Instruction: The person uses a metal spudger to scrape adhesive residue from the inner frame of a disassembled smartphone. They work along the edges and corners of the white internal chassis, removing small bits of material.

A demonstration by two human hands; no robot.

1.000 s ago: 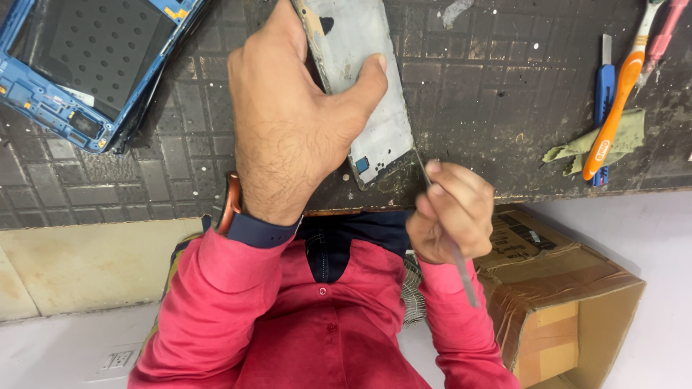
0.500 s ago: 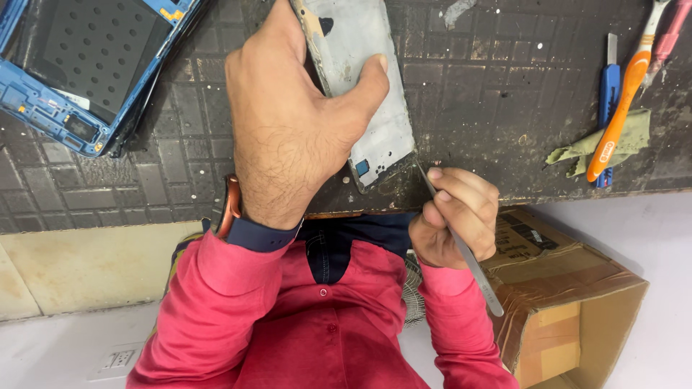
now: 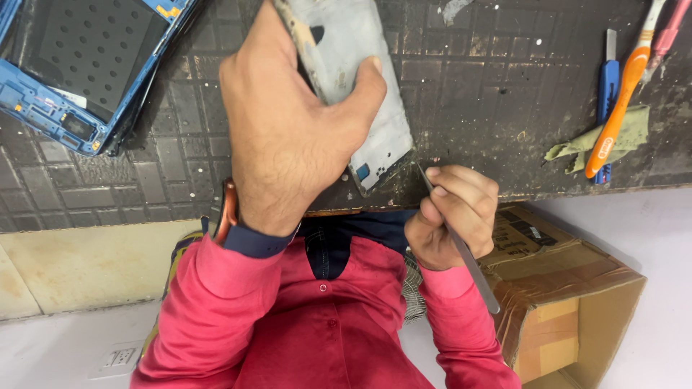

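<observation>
On the dark tiled bench mat (image 3: 476,94), the left hand (image 3: 288,130) is clamping a scuffed grey phone frame (image 3: 360,79) while the right hand (image 3: 450,216), fingers curled, is pinching a thin metal pry tool (image 3: 461,248) at its corner.

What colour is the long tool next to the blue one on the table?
Orange, with a white tip, seen in the head view.

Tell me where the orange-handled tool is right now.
In the head view, the orange-handled tool lies at the mat's far right, across a green cloth, beside a blue tool.
</observation>
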